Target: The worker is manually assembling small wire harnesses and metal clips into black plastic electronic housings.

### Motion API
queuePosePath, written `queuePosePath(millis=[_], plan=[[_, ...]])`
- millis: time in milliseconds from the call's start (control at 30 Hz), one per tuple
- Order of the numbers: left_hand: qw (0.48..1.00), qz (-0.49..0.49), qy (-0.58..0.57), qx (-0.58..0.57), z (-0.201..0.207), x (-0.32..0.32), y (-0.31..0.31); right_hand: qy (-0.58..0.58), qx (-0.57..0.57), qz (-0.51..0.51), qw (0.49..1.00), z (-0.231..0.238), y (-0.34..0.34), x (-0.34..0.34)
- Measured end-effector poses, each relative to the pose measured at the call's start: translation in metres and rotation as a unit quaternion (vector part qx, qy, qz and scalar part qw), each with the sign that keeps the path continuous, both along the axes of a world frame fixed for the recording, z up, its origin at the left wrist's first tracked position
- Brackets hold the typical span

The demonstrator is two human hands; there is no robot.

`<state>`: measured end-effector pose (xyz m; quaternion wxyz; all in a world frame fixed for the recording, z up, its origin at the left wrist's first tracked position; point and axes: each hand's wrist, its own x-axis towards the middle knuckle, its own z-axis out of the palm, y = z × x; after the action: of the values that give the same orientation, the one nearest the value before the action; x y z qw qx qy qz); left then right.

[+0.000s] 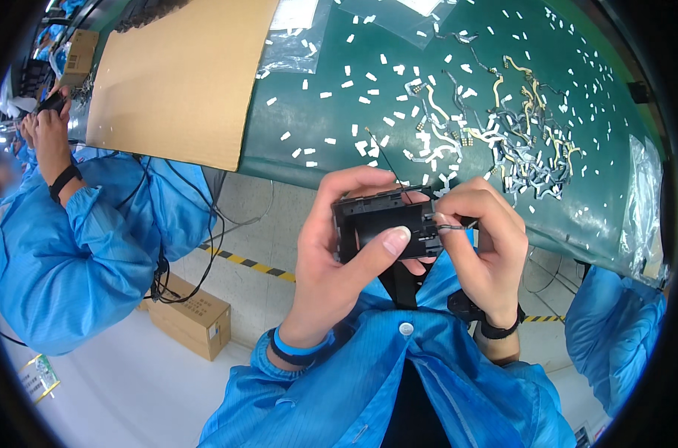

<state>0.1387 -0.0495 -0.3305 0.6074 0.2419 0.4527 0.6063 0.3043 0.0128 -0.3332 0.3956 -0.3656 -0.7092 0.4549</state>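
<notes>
A black plastic housing [383,222], boxy with clips along its edges, is held over the near edge of the green table. My left hand [337,272] grips it from the left, thumb flat across its face and fingers behind. At its right end, my right hand [492,231] pinches a short dark cable [449,227] between thumb and fingertips; whether the cable's end sits in the housing I cannot tell. A thin black wire [386,157] with a brass-coloured tip sticks up from the housing's far side.
Small white connectors [365,100] lie scattered over the green table [294,160], with a heap of short grey and yellow cables [533,160] at right. A cardboard sheet [178,89] covers the left. Co-workers in blue sit on both sides. A cardboard box [193,317] stands lower left.
</notes>
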Motion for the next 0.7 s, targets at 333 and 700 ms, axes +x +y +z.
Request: queuePosePath(millis=[333, 700], plan=[[0.999, 0.012, -0.048, -0.016, -0.0017, 0.0020, -0.0018, -0.006, 0.002, -0.001, 1.000, -0.0044, -0.0018, -0.0009], [0.998, 0.045, -0.013, 0.034, 0.0012, 0.0005, -0.0022, -0.013, 0.060, 0.042, 0.997, 0.0037, 0.0017, -0.0009]])
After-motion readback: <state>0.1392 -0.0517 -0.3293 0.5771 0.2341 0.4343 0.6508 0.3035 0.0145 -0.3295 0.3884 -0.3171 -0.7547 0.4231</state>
